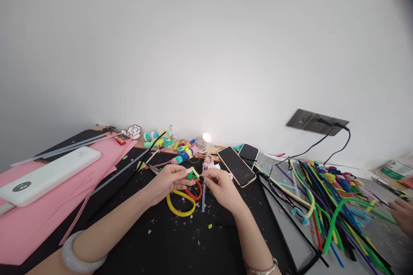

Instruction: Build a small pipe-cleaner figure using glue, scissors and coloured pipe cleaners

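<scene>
Bangle at your seven o'clock.
Left grip pinches green piece, right grip black bit: likely shaping, next needing steadiness.

Saw a long white plastic power bank on flat pink sheets, well left of the left hand. Noted a black-screened, pale-edged phone beyond the right hand and, farther right, higher up, a grey rectangular wall socket with plugged-in black cables.
</scene>
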A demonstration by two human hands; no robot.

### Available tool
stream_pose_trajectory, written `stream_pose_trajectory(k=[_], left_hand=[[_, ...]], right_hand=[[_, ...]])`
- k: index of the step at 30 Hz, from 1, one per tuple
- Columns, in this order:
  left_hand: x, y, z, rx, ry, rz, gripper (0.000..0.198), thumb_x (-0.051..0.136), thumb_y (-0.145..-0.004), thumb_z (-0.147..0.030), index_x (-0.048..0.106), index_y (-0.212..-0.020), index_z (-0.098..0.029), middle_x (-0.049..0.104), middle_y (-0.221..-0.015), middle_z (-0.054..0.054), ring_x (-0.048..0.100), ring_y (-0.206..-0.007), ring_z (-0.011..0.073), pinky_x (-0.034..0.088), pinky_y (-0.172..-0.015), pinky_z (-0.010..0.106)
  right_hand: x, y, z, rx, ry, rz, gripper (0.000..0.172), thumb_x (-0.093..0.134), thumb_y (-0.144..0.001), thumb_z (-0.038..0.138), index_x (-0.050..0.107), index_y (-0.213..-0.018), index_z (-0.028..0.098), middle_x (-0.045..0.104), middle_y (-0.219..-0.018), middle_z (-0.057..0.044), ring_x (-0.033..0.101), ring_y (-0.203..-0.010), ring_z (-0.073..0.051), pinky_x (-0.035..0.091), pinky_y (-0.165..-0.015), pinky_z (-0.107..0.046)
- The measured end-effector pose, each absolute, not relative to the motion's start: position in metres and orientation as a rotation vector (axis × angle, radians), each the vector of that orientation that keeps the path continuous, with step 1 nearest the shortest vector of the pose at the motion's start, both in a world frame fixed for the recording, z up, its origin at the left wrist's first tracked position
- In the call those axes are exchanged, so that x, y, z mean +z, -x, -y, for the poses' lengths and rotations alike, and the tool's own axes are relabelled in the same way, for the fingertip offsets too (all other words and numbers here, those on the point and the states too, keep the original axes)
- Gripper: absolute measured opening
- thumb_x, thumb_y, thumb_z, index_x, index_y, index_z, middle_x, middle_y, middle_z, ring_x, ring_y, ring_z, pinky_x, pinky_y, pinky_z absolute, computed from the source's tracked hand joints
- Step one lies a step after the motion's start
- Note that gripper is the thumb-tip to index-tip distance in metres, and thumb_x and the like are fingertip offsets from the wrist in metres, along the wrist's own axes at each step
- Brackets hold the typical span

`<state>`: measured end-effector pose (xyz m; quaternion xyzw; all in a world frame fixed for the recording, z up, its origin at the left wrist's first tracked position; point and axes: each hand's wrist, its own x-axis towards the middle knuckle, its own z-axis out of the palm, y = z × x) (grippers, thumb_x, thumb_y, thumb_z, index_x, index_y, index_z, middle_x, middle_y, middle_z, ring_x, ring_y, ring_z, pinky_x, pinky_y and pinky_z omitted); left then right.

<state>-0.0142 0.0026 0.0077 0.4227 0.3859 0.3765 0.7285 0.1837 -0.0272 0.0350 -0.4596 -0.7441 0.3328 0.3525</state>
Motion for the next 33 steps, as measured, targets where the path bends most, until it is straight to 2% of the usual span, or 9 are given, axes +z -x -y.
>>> stream_pose_trajectory(k=[15,18,23,27,33], left_hand=[[0.0048,0.0154,-0.0037,0.799,-1.039,-0.848,0.035,0.074,-0.073,-0.047,0.065,-0.083,-0.014,0.074,-0.086,0.007,0.073,-0.089,0.0205,0.057,-0.067,0.018],[0.0055,0.0161,-0.0042,0.796,-1.033,-0.833,0.036,0.074,-0.074,-0.047,0.065,-0.084,-0.014,0.074,-0.084,0.008,0.072,-0.09,0.021,0.056,-0.067,0.019],[0.0066,0.0154,-0.0044,0.814,-0.988,-0.846,0.039,0.076,-0.07,-0.05,0.06,-0.074,-0.014,0.073,-0.079,0.007,0.073,-0.084,0.0213,0.056,-0.063,0.019],[0.0051,0.0143,-0.0046,0.821,-0.978,-0.872,0.041,0.075,-0.07,-0.052,0.06,-0.075,-0.014,0.072,-0.077,0.006,0.074,-0.081,0.0212,0.056,-0.061,0.02],[0.0069,0.0135,-0.0039,0.793,-1.096,-0.961,0.042,0.07,-0.073,-0.055,0.06,-0.076,-0.014,0.073,-0.074,0.008,0.074,-0.084,0.0242,0.057,-0.066,0.024]], right_hand=[[0.0321,-0.1872,0.0253,1.019,1.155,1.84,0.02,0.054,-0.085,0.029,0.064,-0.074,0.015,0.05,-0.063,0.002,0.041,-0.06,-0.012,0.031,-0.056,-0.024],[0.0324,-0.1871,0.0247,1.037,1.152,1.834,0.021,0.055,-0.084,0.031,0.063,-0.074,0.015,0.049,-0.062,0.002,0.04,-0.06,-0.012,0.03,-0.055,-0.024],[0.032,-0.1863,0.0247,1.038,1.134,1.853,0.02,0.056,-0.083,0.03,0.06,-0.069,0.016,0.046,-0.06,0.003,0.038,-0.059,-0.012,0.029,-0.054,-0.024],[0.0314,-0.1869,0.0264,1.046,1.133,1.873,0.021,0.055,-0.084,0.028,0.057,-0.066,0.017,0.044,-0.059,0.004,0.037,-0.057,-0.011,0.028,-0.053,-0.023],[0.0324,-0.1867,0.0277,1.031,1.129,1.933,0.018,0.054,-0.085,0.025,0.061,-0.069,0.017,0.049,-0.061,0.003,0.039,-0.059,-0.012,0.029,-0.054,-0.023]])
